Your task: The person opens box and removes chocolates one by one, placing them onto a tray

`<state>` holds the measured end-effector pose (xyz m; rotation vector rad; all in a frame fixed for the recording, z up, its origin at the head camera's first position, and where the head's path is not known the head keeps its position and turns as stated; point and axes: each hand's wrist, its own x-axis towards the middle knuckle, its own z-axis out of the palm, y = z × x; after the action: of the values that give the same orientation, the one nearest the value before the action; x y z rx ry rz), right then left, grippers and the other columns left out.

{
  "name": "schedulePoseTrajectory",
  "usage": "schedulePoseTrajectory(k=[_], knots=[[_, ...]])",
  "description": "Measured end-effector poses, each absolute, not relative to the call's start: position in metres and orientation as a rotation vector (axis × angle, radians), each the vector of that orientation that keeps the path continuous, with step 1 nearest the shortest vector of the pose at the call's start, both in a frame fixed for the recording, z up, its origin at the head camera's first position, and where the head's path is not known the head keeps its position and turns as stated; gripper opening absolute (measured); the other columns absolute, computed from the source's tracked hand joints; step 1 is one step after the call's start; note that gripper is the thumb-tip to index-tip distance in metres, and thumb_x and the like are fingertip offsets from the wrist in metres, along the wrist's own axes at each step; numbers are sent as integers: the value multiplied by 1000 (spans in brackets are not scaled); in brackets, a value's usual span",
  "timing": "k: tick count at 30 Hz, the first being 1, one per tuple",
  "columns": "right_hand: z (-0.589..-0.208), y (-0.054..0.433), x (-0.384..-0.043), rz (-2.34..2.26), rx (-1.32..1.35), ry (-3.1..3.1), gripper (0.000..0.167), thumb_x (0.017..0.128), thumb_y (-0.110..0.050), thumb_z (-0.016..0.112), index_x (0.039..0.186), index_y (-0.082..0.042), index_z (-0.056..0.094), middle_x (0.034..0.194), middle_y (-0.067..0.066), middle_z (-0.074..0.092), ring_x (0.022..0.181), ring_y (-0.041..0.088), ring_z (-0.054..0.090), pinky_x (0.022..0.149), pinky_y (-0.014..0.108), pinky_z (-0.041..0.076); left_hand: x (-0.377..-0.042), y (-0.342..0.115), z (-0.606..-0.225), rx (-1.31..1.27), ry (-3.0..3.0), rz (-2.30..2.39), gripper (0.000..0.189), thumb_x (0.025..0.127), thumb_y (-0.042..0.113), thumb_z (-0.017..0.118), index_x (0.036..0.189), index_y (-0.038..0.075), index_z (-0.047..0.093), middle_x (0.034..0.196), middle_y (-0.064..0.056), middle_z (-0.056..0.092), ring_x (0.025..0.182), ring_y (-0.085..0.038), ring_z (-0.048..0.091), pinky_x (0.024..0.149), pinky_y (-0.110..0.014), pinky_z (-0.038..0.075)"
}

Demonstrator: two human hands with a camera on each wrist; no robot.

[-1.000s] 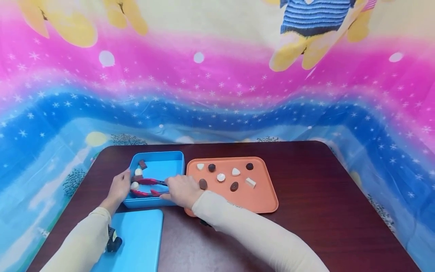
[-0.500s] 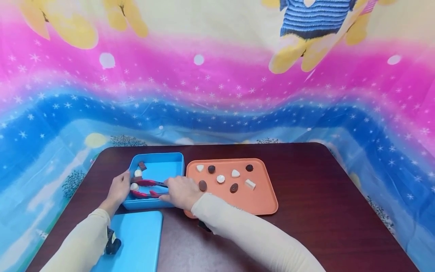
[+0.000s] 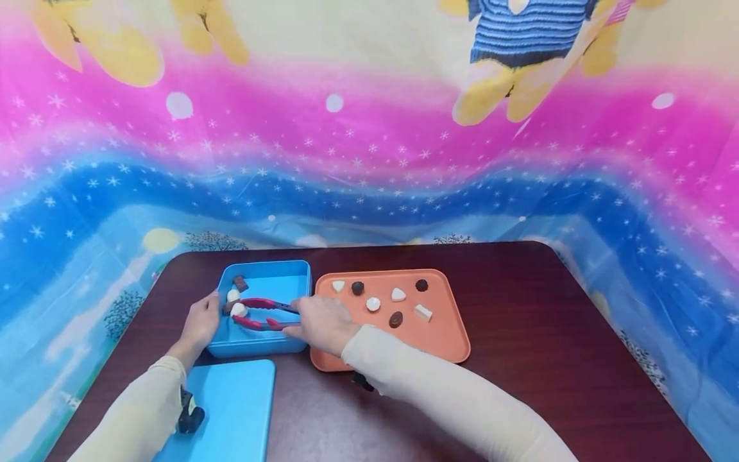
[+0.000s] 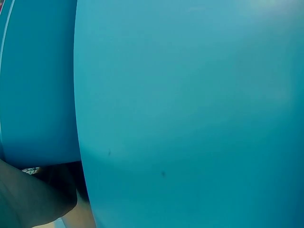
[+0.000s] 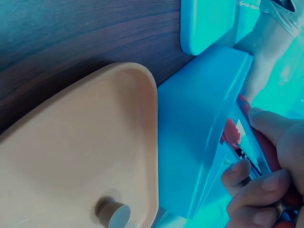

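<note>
My right hand (image 3: 326, 321) grips red-tipped tongs (image 3: 262, 303) inside the blue box (image 3: 283, 269). A round white chocolate (image 3: 238, 310) lies between the spread tong tips, near the box's left wall. Beside it are another white chocolate (image 3: 233, 295) and a brown one (image 3: 228, 308), partly hidden; a brown block (image 3: 240, 283) lies further back. My left hand (image 3: 201, 324) holds the left side of the box, its fingertips at the rim. In the right wrist view, my fingers (image 5: 259, 194) curl round the tongs, whose red tip (image 5: 232, 132) shows past the box rim.
An orange tray (image 3: 427, 343) right of the box bears several chocolates, white and dark, including a brown oval one (image 3: 395, 319) and a white bar (image 3: 423, 312). The blue lid (image 3: 237, 404) lies in front of the box under my left wrist. A patterned curtain (image 3: 369, 160) surrounds the table.
The tongs have moved slightly right and a little up with my right hand. The round white chocolate has shifted right from beside the left wall. My left hand stays at the box.
</note>
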<state>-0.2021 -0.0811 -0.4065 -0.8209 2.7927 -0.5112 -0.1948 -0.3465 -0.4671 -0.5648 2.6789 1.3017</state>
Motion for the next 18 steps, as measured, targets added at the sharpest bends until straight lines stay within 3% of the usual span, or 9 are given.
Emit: schedulePoseTrajectory(k=[10, 18], knots=[[-409, -53, -199, -758, -844, 2706, 51, 94, -43, 71, 137, -18, 65, 55, -4, 48, 41, 13, 40, 37, 21, 24, -193, -345, -468, -573, 2666, 1316, 69, 109, 48, 5, 161, 2, 8, 166, -28, 11, 153, -51, 13, 122, -68, 17], [-409, -38, -192, -847, -854, 2710, 43, 93, -43, 72, 129, -18, 70, 58, -5, 51, 44, 11, 41, 38, 21, 26, -192, -346, -470, -574, 2651, 1325, 70, 109, 48, 6, 161, 3, 5, 167, -27, 9, 154, -51, 11, 121, -69, 18]])
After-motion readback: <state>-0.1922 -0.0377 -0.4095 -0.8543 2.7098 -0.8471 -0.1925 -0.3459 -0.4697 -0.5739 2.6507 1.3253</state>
